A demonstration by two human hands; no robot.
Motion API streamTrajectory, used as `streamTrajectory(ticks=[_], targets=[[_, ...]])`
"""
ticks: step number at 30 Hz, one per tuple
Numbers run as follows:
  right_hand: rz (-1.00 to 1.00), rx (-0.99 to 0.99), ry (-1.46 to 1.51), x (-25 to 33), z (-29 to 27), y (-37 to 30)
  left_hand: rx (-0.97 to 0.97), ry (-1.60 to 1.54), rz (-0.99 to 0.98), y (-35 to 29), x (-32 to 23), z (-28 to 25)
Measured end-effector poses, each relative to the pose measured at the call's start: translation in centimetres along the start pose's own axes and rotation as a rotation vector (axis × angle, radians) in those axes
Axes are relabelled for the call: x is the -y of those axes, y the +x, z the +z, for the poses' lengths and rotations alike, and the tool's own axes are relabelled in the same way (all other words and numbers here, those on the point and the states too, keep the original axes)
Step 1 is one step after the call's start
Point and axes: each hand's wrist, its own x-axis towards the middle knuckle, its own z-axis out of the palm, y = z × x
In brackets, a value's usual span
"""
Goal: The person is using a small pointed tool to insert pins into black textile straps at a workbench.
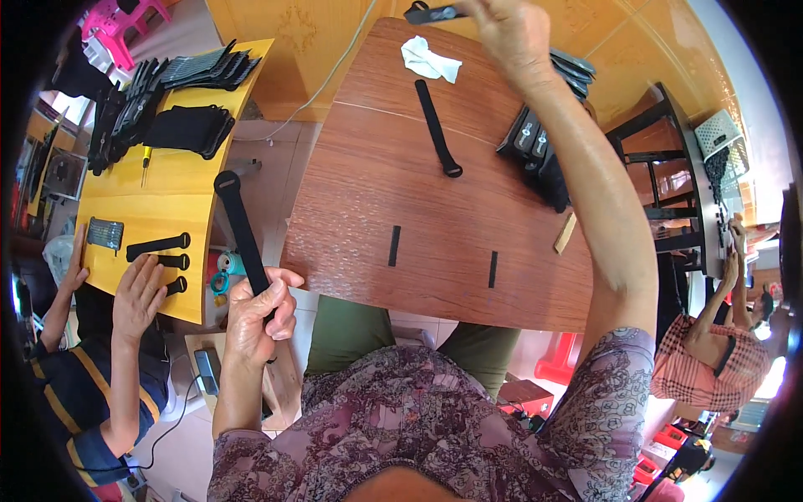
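My left hand, at the table's near left edge, is closed round a black strap that points up and away and ends in a small loop. Far across the table, my right hand is raised with its fingers pinched on another dark strap. That one has a loop at its left end and a small shiny grey-blue patch. Below it a third black strap lies on the brown table, near a crumpled white cloth. Two short black strips lie apart near the front edge.
Black packs are piled at the table's right, partly behind my right forearm, with a small tan bar closer in. At left, a person's hand rests by straps on a yellow table holding stacked black packs. Another person sits far right.
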Motion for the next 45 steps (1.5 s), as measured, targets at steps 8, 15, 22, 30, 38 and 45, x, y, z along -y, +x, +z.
streamTrajectory(ticks=[8,15,22,30,38,45], targets=[[-0.511,0.370,0.045,6.8,2.6,-10.4,0.069,-0.001,0.026,1.5,0.4,1.6],[-0.432,0.575,0.124,9.2,2.0,-14.8,0.155,-0.004,0.084,3.3,0.1,3.5],[-0.243,0.659,0.182,10.1,0.6,-14.8,0.257,-0.193,0.063,4.7,0.7,4.0],[-0.132,0.539,0.132,9.1,-0.2,-15.2,0.337,-0.250,0.016,6.8,1.2,4.5],[0.410,0.540,0.691,13.3,-9.0,-15.3,0.374,-0.569,0.000,8.6,1.7,5.6],[0.698,0.603,0.970,16.7,-14.3,-17.9,0.305,-0.634,0.046,7.7,2.8,9.0]])
